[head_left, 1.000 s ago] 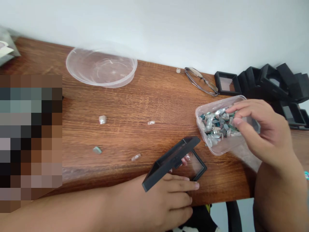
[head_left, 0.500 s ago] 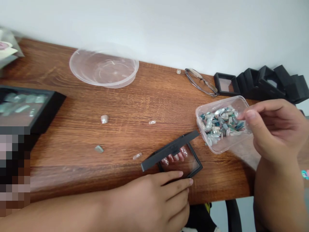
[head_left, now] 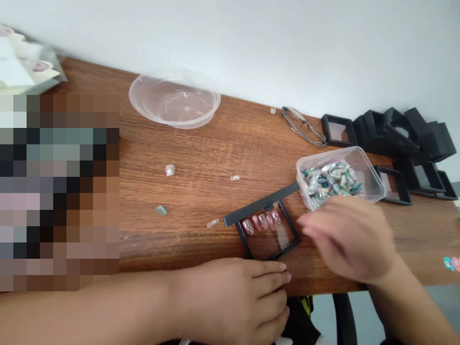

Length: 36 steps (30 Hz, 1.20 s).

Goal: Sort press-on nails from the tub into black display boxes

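Observation:
A hinged black display case [head_left: 294, 242] stands with its lid raised on the table; several pink press-on nails [head_left: 263, 221] are set in a row inside it. My left hand [head_left: 247, 297] lies flat along the case's near edge, fingers stretched out. Between the case and a clear plastic tub [head_left: 373, 184] is my right hand [head_left: 354, 239], its fingers drawn together and smeared by motion. Anything held in its fingertips is too small to make out. Silvery and teal press-on nails [head_left: 332, 177] fill part of the tub, whose near side the right hand hides.
Several loose nails, among them a green one [head_left: 161, 210], lie left of the case. A clear round plastic container [head_left: 176, 103] and glasses [head_left: 304, 127] are near the wall. Black cases [head_left: 404, 129] are piled at the right. Pixelation covers the left side.
My right hand has moved from the tub's right side toward the display case. The camera view has shifted left, and the case's lid looks tipped further back. My left hand stays by the case.

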Tool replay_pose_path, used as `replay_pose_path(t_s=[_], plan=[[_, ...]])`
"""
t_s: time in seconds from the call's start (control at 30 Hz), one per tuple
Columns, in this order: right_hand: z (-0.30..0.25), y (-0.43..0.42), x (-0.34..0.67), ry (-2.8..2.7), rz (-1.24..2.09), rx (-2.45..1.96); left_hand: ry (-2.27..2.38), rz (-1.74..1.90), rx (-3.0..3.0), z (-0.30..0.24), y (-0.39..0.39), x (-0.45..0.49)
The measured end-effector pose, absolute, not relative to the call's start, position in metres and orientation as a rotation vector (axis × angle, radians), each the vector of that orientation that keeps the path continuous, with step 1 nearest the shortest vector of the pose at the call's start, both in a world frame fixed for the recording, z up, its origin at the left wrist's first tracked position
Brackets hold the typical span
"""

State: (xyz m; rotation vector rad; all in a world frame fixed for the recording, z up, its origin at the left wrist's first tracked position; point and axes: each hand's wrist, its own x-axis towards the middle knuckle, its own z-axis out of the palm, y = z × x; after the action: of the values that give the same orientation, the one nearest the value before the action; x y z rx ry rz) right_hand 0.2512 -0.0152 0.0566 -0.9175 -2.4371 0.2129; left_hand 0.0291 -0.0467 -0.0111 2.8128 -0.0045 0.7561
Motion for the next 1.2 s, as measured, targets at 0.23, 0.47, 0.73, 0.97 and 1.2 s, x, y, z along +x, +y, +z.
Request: replay_pose_path(t_s=[0.23, 0.47, 0.73, 0.97, 1.2], plan=[[0.037, -0.032, 0.212, -2.735, 0.177, -0.721, 0.055, 0.782, 2.788, -0.012, -0.05, 0.031], [0.031, -0.031, 0.212, -2.791, 0.589, -1.034, 0.021, 0.697, 2.792, -0.01, -0.051, 0.031], [0.028, -0.029, 0.211, -2.788, 0.577, -1.087, 0.012, 0.67, 2.814, -0.013, -0.05, 0.03], [0.025, -0.031, 0.213, -2.711, 0.671, -1.129, 0.03, 0.677, 2.823, -0.012, -0.051, 0.029], [0.023, -0.031, 0.217, -2.671, 0.587, -1.095, 0.033, 0.678, 2.809, -0.011, -0.051, 0.029]])
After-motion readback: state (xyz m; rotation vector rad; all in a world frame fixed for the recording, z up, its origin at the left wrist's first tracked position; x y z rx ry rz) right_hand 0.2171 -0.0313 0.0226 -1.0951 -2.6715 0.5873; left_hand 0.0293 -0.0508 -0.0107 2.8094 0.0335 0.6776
